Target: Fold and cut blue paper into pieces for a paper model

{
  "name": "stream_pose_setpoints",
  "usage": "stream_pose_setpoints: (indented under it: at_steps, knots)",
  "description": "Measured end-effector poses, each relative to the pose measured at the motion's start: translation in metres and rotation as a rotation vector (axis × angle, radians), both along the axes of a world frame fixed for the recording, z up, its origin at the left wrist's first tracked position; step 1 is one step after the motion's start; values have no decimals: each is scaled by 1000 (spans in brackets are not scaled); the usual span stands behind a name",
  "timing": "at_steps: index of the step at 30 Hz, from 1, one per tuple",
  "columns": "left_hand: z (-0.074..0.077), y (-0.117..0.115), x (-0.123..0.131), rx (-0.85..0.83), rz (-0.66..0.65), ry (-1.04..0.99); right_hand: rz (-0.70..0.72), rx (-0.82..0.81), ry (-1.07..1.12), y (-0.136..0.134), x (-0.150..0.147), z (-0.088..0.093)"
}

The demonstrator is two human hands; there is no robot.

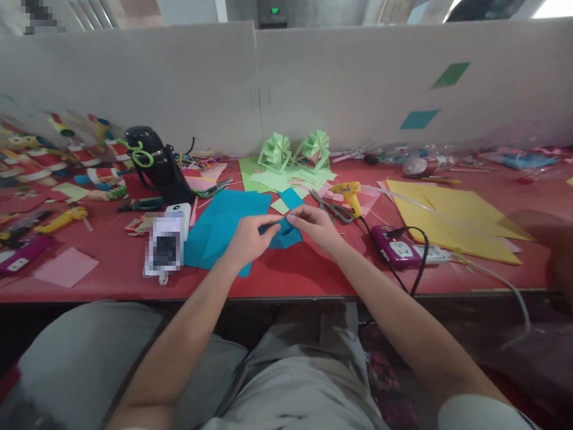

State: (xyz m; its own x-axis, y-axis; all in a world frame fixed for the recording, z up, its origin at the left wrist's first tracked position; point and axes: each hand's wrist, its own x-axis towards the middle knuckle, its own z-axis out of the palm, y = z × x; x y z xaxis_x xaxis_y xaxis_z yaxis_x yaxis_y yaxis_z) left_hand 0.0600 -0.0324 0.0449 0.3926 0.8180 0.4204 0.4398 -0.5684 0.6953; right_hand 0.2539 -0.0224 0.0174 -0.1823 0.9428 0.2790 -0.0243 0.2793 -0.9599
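Note:
Both my hands meet over the middle of the red table, pinching a folded piece of blue paper (286, 236) between the fingertips. My left hand (250, 240) grips its left side with thumb and forefinger. My right hand (317, 226) pinches it at the upper right; the fingers partly hide the paper's folds. Large blue paper sheets (224, 222) lie flat beneath and to the left of my left hand. A small blue square (292, 197) rests just behind the hands. Grey-handled scissors (333, 209) lie close to my right hand.
Behind stand two green folded-paper models (313, 150). To the right are a yellow glue gun (351, 196), a purple power strip (396, 246) with cables and yellow sheets (452, 215). A black bottle (156, 164), a phone (165, 245) and pliers (141, 205) occupy the left.

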Motion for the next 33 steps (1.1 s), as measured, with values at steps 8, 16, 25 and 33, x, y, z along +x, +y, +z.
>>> stream_pose_setpoints:
  at_steps: [8, 16, 25, 33]
  knots:
    - [4, -1, 0, -49, 31, -6, -21, -7, 53, 0, 3, 1]
    - [1, 1, 1, -87, 73, -112, -14, -34, 87, 1, 3, 4]
    - [-10, 11, 4, -385, 186, -490, -2, -51, 92, 4, -1, -2]
    - [-15, 14, 8, -639, 117, -613, -100, -13, 33, 4, 0, 0]
